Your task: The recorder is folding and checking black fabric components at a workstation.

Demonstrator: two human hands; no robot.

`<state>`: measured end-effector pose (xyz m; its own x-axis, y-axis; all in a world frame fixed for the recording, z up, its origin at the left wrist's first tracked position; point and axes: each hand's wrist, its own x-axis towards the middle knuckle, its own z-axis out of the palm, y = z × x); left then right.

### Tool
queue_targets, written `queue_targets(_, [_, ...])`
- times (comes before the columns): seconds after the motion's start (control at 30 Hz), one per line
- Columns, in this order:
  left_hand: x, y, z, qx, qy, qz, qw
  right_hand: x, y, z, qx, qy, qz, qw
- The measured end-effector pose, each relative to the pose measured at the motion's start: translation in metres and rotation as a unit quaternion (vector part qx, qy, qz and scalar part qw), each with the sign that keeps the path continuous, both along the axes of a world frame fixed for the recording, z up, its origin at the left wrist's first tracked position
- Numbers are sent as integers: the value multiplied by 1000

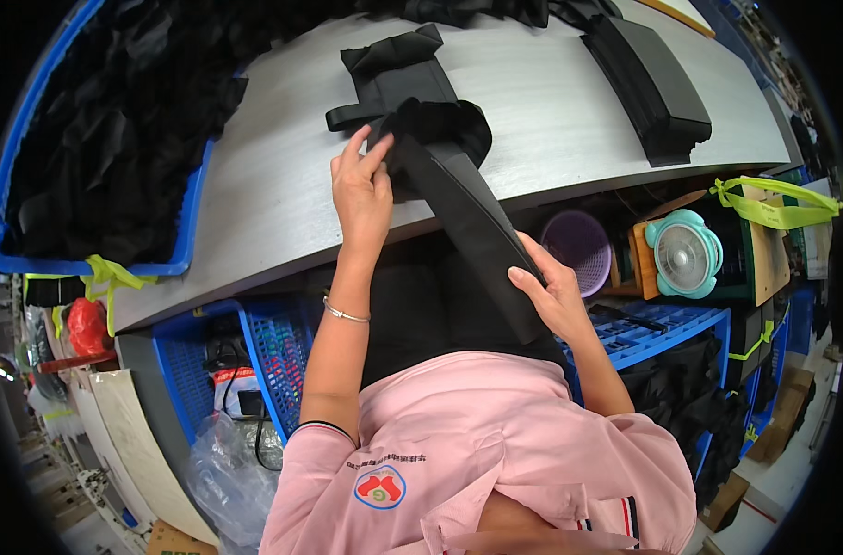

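Note:
A long, flat black fabric piece [468, 222] slants from the table edge down toward my lap. My right hand [556, 291] is closed on its near right edge, with the thumb lying on top. Near the far end of the piece is my left hand [361, 190], its fingers stretched and apart, the tips at the black fabric. Beyond them, on the table, lies a folded black fabric item [403, 83] with a loop sticking out on its left. Where the long piece meets this item, the folds overlap and I cannot tell whether they are joined.
A blue crate [188, 217] full of black fabric stands at the left of the grey table [273, 120]. A stack of black pieces [648, 83] lies at the right. Below are a purple basket [579, 245], a turquoise fan [685, 252] and a blue basket [273, 351].

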<state>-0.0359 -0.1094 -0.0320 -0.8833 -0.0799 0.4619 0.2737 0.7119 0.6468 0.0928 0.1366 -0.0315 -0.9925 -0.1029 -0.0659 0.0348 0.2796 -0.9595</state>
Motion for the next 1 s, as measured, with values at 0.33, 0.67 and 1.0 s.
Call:
queue_targets(0.33, [6,29,36,-35,105,-180,977,-51,-40,39,127,132,-3,983])
queue_targets(0.67, [46,39,50,41,78,-353,931,-63,-54,13,330,259,2,907])
queue_targets(1.0, [85,22,35,117,56,-233,964,-82,-40,-18,-409,23,-99,907])
